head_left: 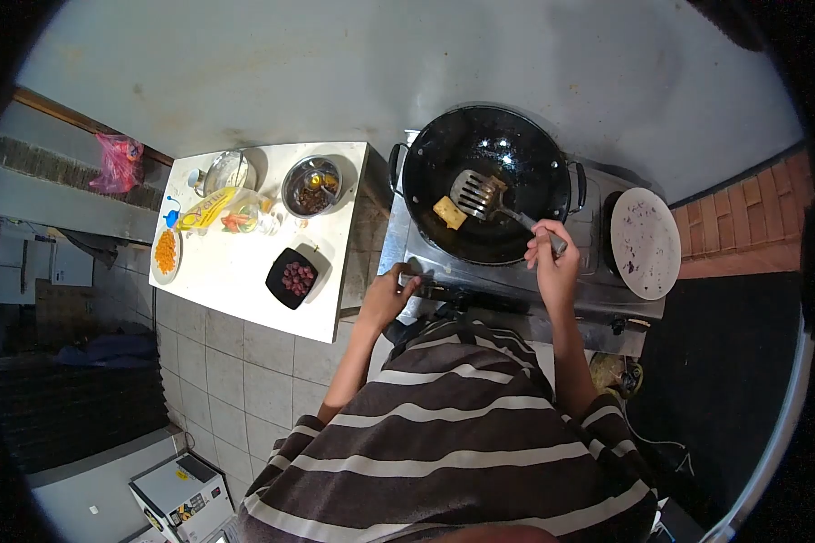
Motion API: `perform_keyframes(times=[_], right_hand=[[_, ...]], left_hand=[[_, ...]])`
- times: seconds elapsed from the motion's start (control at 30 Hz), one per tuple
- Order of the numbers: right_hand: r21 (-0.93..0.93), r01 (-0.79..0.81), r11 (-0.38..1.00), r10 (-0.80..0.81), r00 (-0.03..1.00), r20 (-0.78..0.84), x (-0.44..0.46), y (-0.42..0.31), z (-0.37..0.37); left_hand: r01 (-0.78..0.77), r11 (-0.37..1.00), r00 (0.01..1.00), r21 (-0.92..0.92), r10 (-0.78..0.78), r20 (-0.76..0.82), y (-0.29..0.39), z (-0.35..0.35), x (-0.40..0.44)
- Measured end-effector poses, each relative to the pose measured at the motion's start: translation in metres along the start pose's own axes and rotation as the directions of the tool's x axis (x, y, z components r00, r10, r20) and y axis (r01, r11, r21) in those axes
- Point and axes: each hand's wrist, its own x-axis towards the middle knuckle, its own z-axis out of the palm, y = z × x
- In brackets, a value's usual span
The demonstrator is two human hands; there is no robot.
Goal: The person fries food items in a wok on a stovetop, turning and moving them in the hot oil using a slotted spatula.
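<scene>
My right hand (555, 255) is closed around the handle of a slotted spatula (474, 194). The spatula's metal head lies inside a black two-handled wok (430, 154) on the stove. Just left of the head is a golden, squarish piece of food (449, 213); a browner piece (497, 191) lies against the head's right side, partly covered. Oil glistens in the wok. At the front left corner of the stove (552, 288), my left hand (391, 294) has its fingers curled by the front edge; what they grip, if anything, is hidden.
Right of the wok, a speckled pale plate (645, 242) rests on the stove. The white table (235, 276) at left bears a black bowl (278, 288) of dark red pieces, a metal bowl (290, 188), a yellow packet (206, 210) and a plate of orange shreds (165, 253).
</scene>
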Motion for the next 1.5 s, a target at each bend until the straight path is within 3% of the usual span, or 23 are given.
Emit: perform_keyframes(times=[0.8,1.13,1.23,1.4,1.5], right_hand=[[-0.134,0.079,0.988,-0.081,0.997,-0.004,-0.025,-0.023,0.01],[-0.08,0.125,0.989,-0.13,0.99,-0.056,-0.032,-0.017,-0.001],[0.0,0.003,1.0,-0.003,0.991,-0.133,-0.024,-0.022,-0.009],[-0.397,0.117,0.91,-0.199,0.965,-0.172,-0.003,-0.016,-0.012],[-0.439,0.215,0.872,-0.299,0.945,-0.131,-0.004,-0.018,-0.002]], left_hand=[[-0.047,0.998,0.998,-0.03,0.048,0.042,-0.015,-0.008,0.004],[-0.053,0.997,0.992,-0.061,0.06,0.107,-0.023,-0.015,0.01],[-0.065,0.995,0.991,-0.074,0.072,0.109,-0.024,-0.017,0.011],[-0.052,0.993,0.991,-0.106,0.064,0.114,-0.023,-0.018,0.014],[-0.035,0.996,0.992,-0.087,0.045,0.116,-0.023,-0.017,0.011]])
